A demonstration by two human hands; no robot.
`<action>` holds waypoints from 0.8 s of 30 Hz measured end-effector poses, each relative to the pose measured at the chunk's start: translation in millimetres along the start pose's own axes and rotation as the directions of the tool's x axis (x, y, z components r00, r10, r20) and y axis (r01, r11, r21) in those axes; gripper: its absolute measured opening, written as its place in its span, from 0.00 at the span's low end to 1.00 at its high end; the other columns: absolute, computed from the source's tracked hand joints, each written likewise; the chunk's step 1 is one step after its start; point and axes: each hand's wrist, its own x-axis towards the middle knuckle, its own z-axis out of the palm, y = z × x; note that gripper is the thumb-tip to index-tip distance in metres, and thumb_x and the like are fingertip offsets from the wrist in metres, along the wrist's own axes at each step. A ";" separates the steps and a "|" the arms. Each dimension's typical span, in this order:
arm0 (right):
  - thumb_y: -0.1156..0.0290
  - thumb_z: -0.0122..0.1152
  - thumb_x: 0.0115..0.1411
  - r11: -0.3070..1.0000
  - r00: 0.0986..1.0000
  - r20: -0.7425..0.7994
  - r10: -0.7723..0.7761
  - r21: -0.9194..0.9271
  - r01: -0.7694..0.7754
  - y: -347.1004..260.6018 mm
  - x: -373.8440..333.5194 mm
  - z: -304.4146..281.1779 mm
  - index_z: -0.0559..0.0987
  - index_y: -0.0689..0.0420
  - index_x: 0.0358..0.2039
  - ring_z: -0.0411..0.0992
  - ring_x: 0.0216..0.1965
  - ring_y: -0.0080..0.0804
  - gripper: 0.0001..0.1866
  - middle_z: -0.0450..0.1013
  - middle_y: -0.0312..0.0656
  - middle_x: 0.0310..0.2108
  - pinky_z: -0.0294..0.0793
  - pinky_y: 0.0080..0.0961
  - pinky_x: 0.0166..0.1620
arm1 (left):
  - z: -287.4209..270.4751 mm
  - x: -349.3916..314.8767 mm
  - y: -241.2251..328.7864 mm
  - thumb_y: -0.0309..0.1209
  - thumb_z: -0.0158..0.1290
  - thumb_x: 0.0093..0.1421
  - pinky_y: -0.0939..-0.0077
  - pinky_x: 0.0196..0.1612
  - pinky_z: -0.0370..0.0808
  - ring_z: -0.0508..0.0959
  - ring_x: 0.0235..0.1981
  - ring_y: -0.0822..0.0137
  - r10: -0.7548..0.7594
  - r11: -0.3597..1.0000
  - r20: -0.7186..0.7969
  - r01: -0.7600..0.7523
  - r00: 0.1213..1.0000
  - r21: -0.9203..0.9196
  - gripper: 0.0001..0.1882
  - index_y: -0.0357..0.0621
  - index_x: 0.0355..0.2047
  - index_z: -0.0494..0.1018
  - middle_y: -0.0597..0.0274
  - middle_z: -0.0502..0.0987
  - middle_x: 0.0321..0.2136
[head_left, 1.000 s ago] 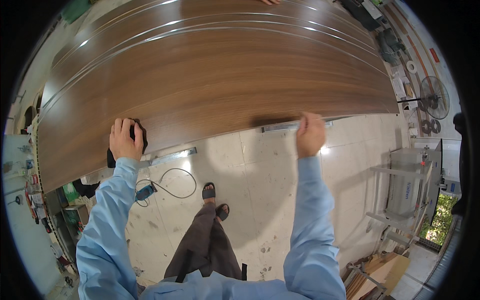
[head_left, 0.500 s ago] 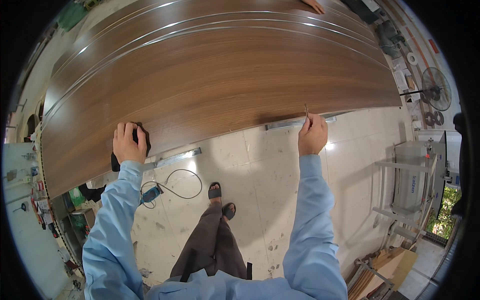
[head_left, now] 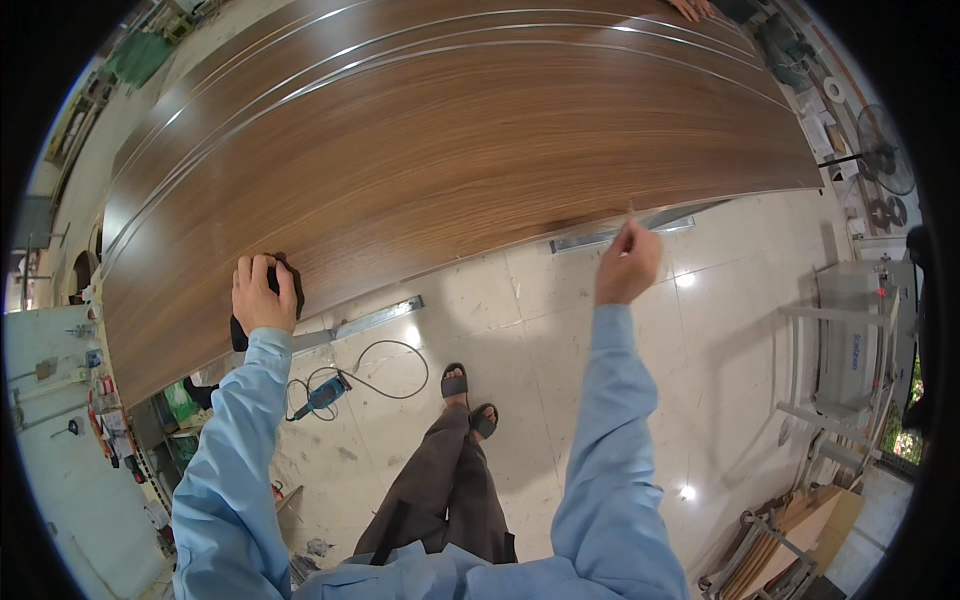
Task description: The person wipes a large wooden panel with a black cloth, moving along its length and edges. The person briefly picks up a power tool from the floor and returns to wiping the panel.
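Note:
A long brown wood-grain panel (head_left: 450, 160) lies across in front of me, with thin silvery strips running along its far part. My left hand (head_left: 264, 292) is closed round a soft-looking black thing (head_left: 293, 287), perhaps a bunched cloth, at the panel's near left edge. Its folds show on both sides of the hand. Farther right, my right hand (head_left: 628, 264) is held in a pinch just off the near edge. A thin, small brownish piece (head_left: 631, 207) sticks up beyond its fingertips, too blurred to name.
Metal support bars (head_left: 375, 318) show beneath the panel's near edge. A blue corded power tool (head_left: 322, 394) lies on the pale floor with its cable looped. Another person's hand (head_left: 690, 8) rests at the far right. A fan (head_left: 884, 155) and grey metal frame (head_left: 835, 370) stand right.
My right hand has turned at the wrist, its fingers slightly blurred. My left hand keeps its grip on the black thing. The other person's hand has moved right; the whole view has shifted.

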 end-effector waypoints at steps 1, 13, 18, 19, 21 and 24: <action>0.79 0.61 0.60 0.998 0.998 -0.003 -0.064 0.027 0.064 -9.5 -14.6 4.0 0.78 0.57 0.34 0.71 0.33 0.39 0.03 0.71 0.41 0.29 0.73 0.34 0.36 | 0.5 -0.5 -0.9 0.33 0.53 0.62 0.55 0.44 0.72 0.74 0.41 0.47 -0.004 1.000 0.003 0.004 1.000 -0.002 0.06 0.44 0.34 0.72 0.54 0.72 0.36; 0.74 0.60 0.61 0.971 0.958 0.160 -0.240 0.059 0.233 -30.4 -14.5 -12.6 0.81 0.54 0.43 0.74 0.38 0.44 0.10 0.76 0.43 0.35 0.76 0.36 0.37 | -2.2 1.8 0.2 0.34 0.53 0.61 0.55 0.45 0.72 0.73 0.42 0.47 0.025 1.000 0.015 -0.025 1.000 0.008 0.07 0.44 0.34 0.72 0.53 0.71 0.36; 0.75 0.60 0.59 0.919 0.962 0.266 -0.066 -0.358 0.162 56.5 54.4 -17.4 0.81 0.53 0.42 0.74 0.41 0.41 0.10 0.76 0.41 0.39 0.75 0.40 0.41 | 0.8 -1.4 -4.3 0.33 0.54 0.60 0.55 0.44 0.72 0.73 0.41 0.48 0.026 0.999 -0.007 -0.026 1.000 -0.025 0.07 0.44 0.33 0.72 0.54 0.71 0.36; 0.76 0.60 0.58 0.947 0.954 0.207 -0.216 -0.193 0.257 42.7 38.9 -13.6 0.80 0.53 0.41 0.74 0.42 0.42 0.10 0.76 0.42 0.38 0.75 0.40 0.41 | 0.8 -1.9 -4.0 0.33 0.55 0.60 0.55 0.43 0.72 0.73 0.41 0.48 0.025 0.999 -0.012 -0.025 1.000 -0.030 0.06 0.44 0.34 0.72 0.55 0.72 0.36; 0.77 0.60 0.57 0.925 0.910 0.236 -0.340 -0.090 0.369 -13.1 -12.9 -2.1 0.79 0.56 0.37 0.73 0.39 0.44 0.07 0.73 0.44 0.33 0.74 0.39 0.38 | -0.4 -1.4 -3.3 0.33 0.55 0.60 0.55 0.43 0.72 0.74 0.41 0.49 -0.007 1.000 0.009 0.008 1.000 -0.011 0.06 0.44 0.33 0.72 0.55 0.72 0.36; 0.82 0.59 0.54 0.936 0.886 0.311 -0.344 0.186 0.298 -106.7 -88.1 8.9 0.79 0.59 0.36 0.72 0.36 0.48 0.09 0.73 0.46 0.32 0.75 0.41 0.37 | -2.1 0.1 0.0 0.33 0.55 0.60 0.55 0.43 0.72 0.74 0.41 0.49 0.001 1.000 0.010 -0.001 1.000 0.008 0.06 0.45 0.34 0.72 0.55 0.72 0.36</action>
